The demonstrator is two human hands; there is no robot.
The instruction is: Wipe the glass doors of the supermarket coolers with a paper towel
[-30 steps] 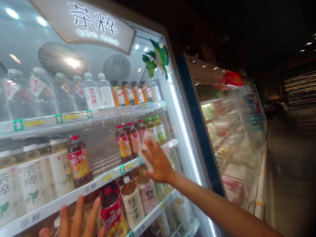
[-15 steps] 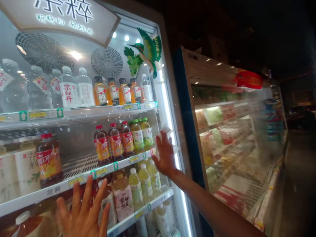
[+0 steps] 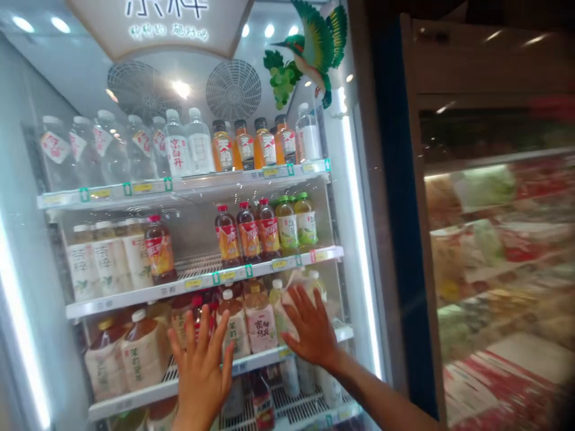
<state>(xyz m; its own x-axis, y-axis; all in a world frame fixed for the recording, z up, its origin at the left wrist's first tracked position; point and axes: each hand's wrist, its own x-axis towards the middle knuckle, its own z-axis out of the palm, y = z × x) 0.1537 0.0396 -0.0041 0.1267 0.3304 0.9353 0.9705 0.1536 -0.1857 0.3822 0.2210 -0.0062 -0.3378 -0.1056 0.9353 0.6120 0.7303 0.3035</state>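
I stand in front of a drinks fridge with a glass door (image 3: 354,197). My right hand (image 3: 312,332) lies flat against the glass at the level of the third shelf and presses a white cloth (image 3: 287,296) onto it. My left hand (image 3: 202,368) rests on the glass lower and to the left, open, with its fingers spread and nothing in it. Behind the glass by my hands stand pale tea bottles (image 3: 260,320) and brown ones (image 3: 141,353).
Water bottles (image 3: 178,149) and orange drinks (image 3: 265,143) fill the top shelf, and red-capped tea bottles (image 3: 248,232) stand on the second. A bird sticker (image 3: 314,42) sits at the door's top right. An open chiller (image 3: 494,239) with packaged food stands to the right.
My right hand slid the cloth down the glass from the second shelf's right end to the third shelf. My left hand rose higher on the glass. The view swung left, square onto the fridge.
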